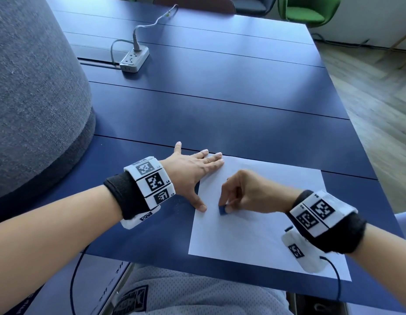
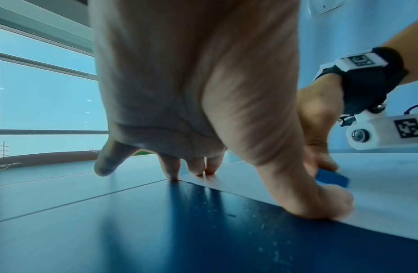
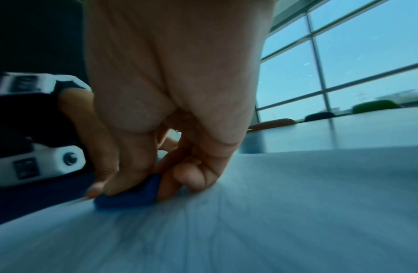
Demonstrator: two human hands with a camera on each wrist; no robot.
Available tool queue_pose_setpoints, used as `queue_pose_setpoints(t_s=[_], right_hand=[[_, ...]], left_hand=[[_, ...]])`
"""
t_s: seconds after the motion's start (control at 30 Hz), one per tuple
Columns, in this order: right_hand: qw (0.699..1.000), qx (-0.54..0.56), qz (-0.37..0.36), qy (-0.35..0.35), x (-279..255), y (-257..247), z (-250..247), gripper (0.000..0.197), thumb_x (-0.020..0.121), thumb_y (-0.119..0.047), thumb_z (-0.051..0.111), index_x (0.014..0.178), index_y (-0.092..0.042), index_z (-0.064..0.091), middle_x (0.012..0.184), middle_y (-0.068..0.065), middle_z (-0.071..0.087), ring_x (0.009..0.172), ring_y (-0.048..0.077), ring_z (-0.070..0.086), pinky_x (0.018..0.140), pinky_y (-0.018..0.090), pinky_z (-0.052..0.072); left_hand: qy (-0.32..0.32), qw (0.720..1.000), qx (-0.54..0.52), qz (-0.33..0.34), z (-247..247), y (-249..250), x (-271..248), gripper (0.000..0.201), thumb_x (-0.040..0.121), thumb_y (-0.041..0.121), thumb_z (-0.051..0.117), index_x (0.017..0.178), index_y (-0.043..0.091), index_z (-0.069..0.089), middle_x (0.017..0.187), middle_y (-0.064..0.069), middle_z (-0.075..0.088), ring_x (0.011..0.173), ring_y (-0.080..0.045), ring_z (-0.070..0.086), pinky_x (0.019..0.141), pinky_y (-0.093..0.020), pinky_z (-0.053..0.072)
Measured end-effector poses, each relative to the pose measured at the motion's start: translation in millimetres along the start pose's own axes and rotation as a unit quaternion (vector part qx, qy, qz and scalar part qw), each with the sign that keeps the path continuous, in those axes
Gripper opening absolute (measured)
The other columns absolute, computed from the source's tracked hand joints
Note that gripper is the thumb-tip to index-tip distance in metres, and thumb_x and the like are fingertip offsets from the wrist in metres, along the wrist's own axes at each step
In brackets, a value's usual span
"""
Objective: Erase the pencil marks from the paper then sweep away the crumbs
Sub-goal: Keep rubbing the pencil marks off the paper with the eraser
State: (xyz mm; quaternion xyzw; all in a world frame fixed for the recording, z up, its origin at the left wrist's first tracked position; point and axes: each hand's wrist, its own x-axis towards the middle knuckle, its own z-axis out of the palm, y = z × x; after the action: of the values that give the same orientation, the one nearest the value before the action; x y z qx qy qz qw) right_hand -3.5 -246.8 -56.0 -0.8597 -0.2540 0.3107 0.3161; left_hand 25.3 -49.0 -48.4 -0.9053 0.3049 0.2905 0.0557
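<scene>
A white sheet of paper (image 1: 261, 223) lies near the front edge of the blue table (image 1: 197, 114). My right hand (image 1: 242, 194) pinches a small blue eraser (image 1: 222, 210) and holds it down on the paper's left part; the eraser (image 3: 133, 195) shows blurred under the fingers in the right wrist view. My left hand (image 1: 193, 171) lies flat and spread, its fingers on the paper's top left corner and its thumb (image 2: 324, 205) on the left edge, close to the eraser (image 2: 332, 178). Small pale crumbs (image 2: 268, 230) dot the table left of the paper. No pencil marks are plainly visible.
A grey power strip (image 1: 135, 59) with a cable stands at the back left of the table. A large grey fabric-covered rounded object (image 1: 34, 98) borders the table on the left. Chairs (image 1: 308, 10) stand beyond the far edge. Wooden floor (image 1: 379, 98) lies to the right.
</scene>
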Motion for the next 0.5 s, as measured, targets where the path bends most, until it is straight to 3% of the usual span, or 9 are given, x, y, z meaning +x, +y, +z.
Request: queue_pose_setpoints(t_s=[0.07,0.13,0.2,0.37,0.4,0.5], right_hand=[[1.0,-0.014,-0.005,-0.006,4.9,-0.4,-3.5,0.011,0.074,-0.009,0.078,0.08,-0.018,0.076,0.064,0.0,0.063,0.056,0.007,0.05,0.055,0.022,0.041],[0.997,-0.001,0.0,0.078,11.6,2.7,-9.2,0.01,0.074,-0.009,0.078,0.078,-0.018,0.076,0.052,-0.01,0.055,0.049,0.003,0.045,0.051,0.018,0.037],[0.992,0.017,0.001,0.125,11.7,5.1,-7.9,0.01,0.074,-0.008,0.078,0.076,-0.018,0.076,0.048,-0.012,0.052,0.048,0.004,0.043,0.051,0.017,0.035],[0.998,-0.016,-0.002,-0.052,-3.8,-2.6,3.1,0.014,0.075,-0.005,0.075,0.083,-0.016,0.077,0.072,0.003,0.068,0.062,0.008,0.055,0.059,0.021,0.045],[0.999,-0.028,0.001,-0.036,-1.6,-1.9,0.0,0.014,0.075,-0.006,0.075,0.084,-0.017,0.077,0.07,-0.001,0.067,0.06,0.007,0.055,0.058,0.02,0.045],[0.993,-0.025,0.036,0.107,12.3,8.6,-16.4,0.01,0.075,-0.012,0.077,0.079,-0.021,0.076,0.056,-0.01,0.058,0.05,0.002,0.049,0.051,0.015,0.039]], left_hand=[[-0.001,1.0,0.002,-0.001,-0.6,0.1,-0.3,0.125,0.07,0.073,0.067,0.155,0.029,-0.013,0.16,0.017,-0.02,0.149,-0.011,-0.013,0.107,-0.076,0.0],[-0.004,1.0,0.002,-0.001,-1.0,0.5,-0.1,0.125,0.07,0.073,0.067,0.155,0.029,-0.013,0.16,0.017,-0.021,0.149,-0.011,-0.014,0.107,-0.076,-0.001],[-0.006,1.0,-0.002,-0.002,-0.8,1.0,0.0,0.125,0.07,0.073,0.068,0.155,0.029,-0.013,0.16,0.018,-0.021,0.149,-0.011,-0.014,0.107,-0.076,-0.002],[-0.004,1.0,0.0,-0.003,-0.3,0.4,1.0,0.126,0.07,0.072,0.069,0.155,0.028,-0.014,0.16,0.017,-0.021,0.149,-0.012,-0.013,0.106,-0.077,-0.001],[-0.004,1.0,0.001,-0.002,0.2,0.6,1.5,0.126,0.07,0.072,0.069,0.155,0.028,-0.014,0.16,0.016,-0.021,0.149,-0.012,-0.013,0.106,-0.077,-0.002],[-0.002,1.0,0.002,-0.003,1.5,0.4,2.2,0.127,0.069,0.073,0.069,0.155,0.029,-0.014,0.16,0.016,-0.021,0.149,-0.012,-0.014,0.107,-0.076,-0.003]])
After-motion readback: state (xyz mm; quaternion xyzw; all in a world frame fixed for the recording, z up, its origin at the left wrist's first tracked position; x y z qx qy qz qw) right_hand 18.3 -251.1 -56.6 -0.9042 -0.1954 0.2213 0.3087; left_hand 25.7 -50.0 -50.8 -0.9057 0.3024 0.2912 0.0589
